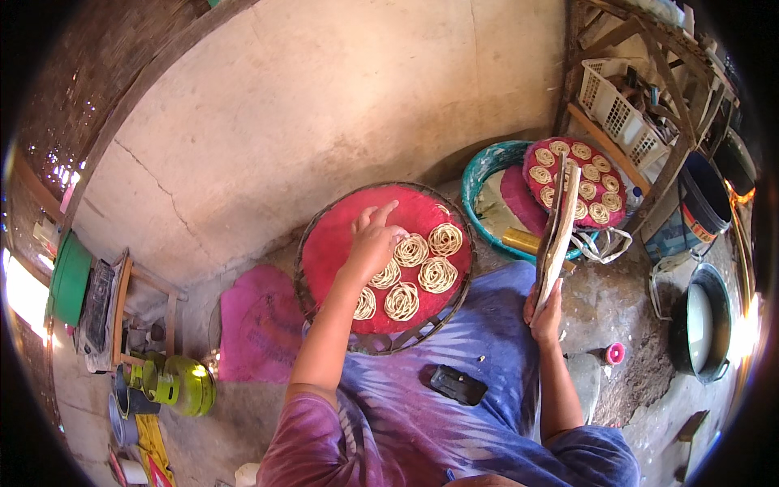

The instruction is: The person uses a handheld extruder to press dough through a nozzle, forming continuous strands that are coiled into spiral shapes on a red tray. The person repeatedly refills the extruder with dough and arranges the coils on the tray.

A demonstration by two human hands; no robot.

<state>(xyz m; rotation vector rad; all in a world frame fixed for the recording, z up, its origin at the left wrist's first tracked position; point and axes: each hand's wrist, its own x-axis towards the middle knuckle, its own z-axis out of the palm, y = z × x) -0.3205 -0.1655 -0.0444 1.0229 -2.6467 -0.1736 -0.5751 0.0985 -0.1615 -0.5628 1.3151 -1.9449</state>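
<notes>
dough coils (438, 275) sit on the lower right of a red-lined round tray (331, 243) in front of us. our left hand (372, 250) is over it, fingers loosely spread; can't tell if they hold anything. our right hand (546, 315) has fingers closed round a long wooden piece (558, 243). beyond: turquoise basin (487, 160), second coil tray (587, 226).

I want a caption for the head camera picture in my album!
Left hand over a red tray of pale coils, right hand gripping wood.
</notes>
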